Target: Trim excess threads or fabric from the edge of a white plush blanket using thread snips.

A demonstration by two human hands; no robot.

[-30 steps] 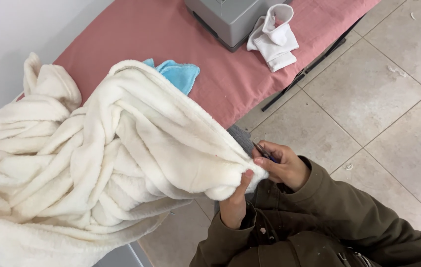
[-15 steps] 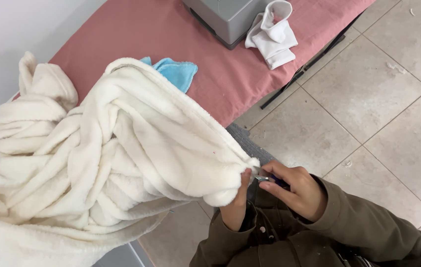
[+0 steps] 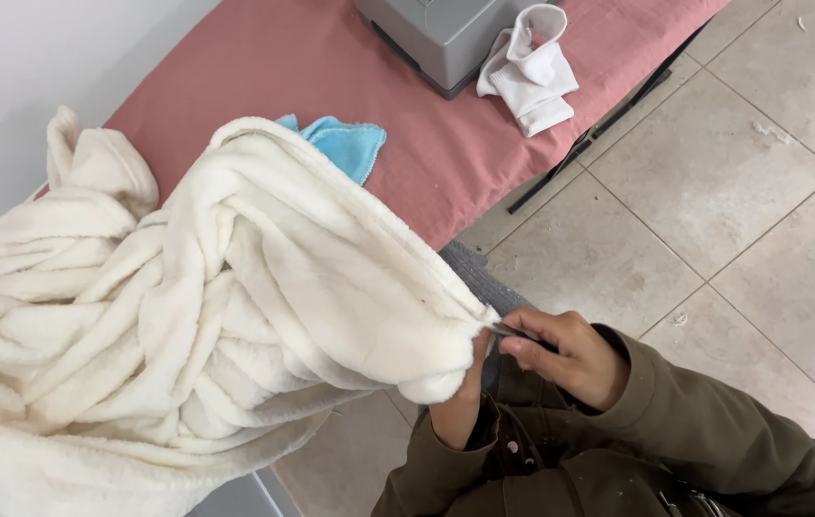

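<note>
Our left hand (image 3: 460, 407) is mostly hidden under the cream blanket (image 3: 235, 316), gripping its edge; our right hand (image 3: 565, 354) pinches a small metal tool (image 3: 508, 331) against it.

blanket: cream-white fluffy fleece blanket (image 3: 187, 325), plain, no pattern, with faint greyish shading in its folds
table cover: dusty pink-red woven cloth table cover (image 3: 331, 77), one flat colour
small cloth: light blue terry cloth (image 3: 345, 146), plain
folded cloth: white folded cotton cloth (image 3: 529, 67), plain
box: grey boxy machine housing (image 3: 426, 33), with a darker grey lower edge
sleeves: olive-green jacket sleeves (image 3: 694, 431), plain, with dark round buttons
tool: thin silver-grey metal tool (image 3: 508, 332) with a dark end
floor: beige square floor tiles (image 3: 742, 191), faintly mottled, with grey grout lines and scattered white fluff
table frame: black metal table frame (image 3: 599, 134)
</note>
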